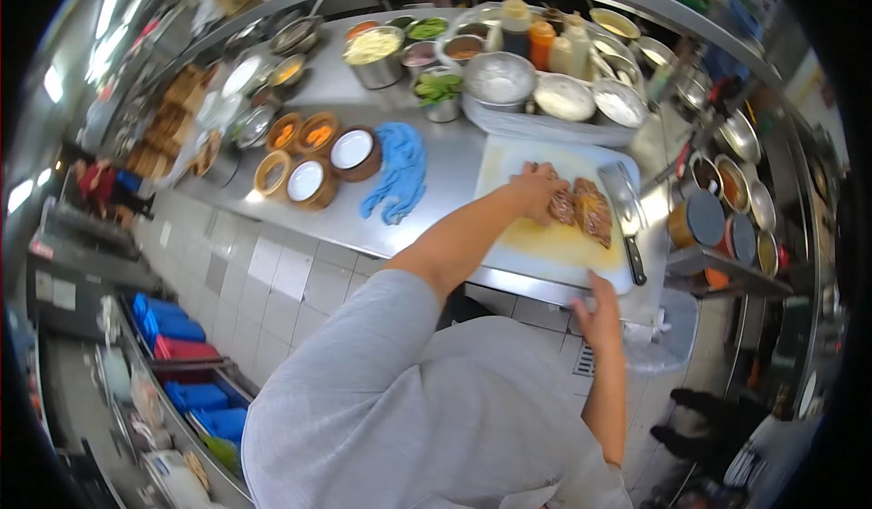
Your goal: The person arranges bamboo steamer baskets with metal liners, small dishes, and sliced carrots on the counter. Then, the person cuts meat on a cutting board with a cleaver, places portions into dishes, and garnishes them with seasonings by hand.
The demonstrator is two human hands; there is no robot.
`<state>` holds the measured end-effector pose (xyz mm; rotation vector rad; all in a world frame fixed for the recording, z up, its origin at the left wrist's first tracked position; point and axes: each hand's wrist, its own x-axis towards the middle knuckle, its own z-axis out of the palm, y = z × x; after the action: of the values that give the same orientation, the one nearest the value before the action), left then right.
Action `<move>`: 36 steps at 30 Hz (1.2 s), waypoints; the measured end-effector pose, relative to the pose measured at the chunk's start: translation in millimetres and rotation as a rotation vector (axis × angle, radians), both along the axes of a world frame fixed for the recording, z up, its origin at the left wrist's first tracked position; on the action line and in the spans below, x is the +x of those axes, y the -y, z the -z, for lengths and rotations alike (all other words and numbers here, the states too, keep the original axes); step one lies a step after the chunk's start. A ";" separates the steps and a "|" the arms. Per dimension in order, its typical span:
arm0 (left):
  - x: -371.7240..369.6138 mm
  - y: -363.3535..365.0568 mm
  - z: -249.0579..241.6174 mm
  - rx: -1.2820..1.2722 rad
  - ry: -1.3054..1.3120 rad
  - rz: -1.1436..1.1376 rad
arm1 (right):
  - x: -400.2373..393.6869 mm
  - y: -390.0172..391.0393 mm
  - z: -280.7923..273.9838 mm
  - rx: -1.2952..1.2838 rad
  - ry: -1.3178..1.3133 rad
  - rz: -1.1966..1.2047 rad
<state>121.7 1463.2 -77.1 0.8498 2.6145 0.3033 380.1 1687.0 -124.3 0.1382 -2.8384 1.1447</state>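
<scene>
Two browned slabs of cooked meat lie side by side on a white cutting board [513, 159] stained yellow. My left hand [538, 187] reaches across the board, its fingers curled over the left slab of meat [562, 207] and partly covering it. The right slab of meat [593, 214] has nothing on it. Beside it rests a cleaver [621, 196] with a black handle pointing toward me. Near the board's front edge, just short of that handle, my right hand [599, 314] is empty with thumb and fingers apart.
A blue cloth [398, 171] and several wooden ramekin holders [316, 135] are on the steel counter at left. Metal bowls [500, 80], sauce bottles [542, 44] and a pot of shredded food [372, 55] line the back. A lined bin [668, 332] stands at front right; containers [698, 218] crowd the right shelf.
</scene>
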 end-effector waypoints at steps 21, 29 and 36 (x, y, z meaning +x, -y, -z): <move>132.9 129.5 58.7 1.372 0.645 -0.952 | -109.3 191.1 -2.2 0.140 -0.208 -0.124; 168.1 300.3 4.6 1.608 1.179 -1.381 | -105.4 372.5 -57.9 -0.071 0.407 -0.236; 159.8 439.6 41.4 2.148 1.150 -1.245 | -126.4 488.9 -67.1 -0.484 0.429 -0.277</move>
<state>281.5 1023.6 -118.5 -0.7330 0.4679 2.7254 253.8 1198.2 -57.2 0.2899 -2.8262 2.1117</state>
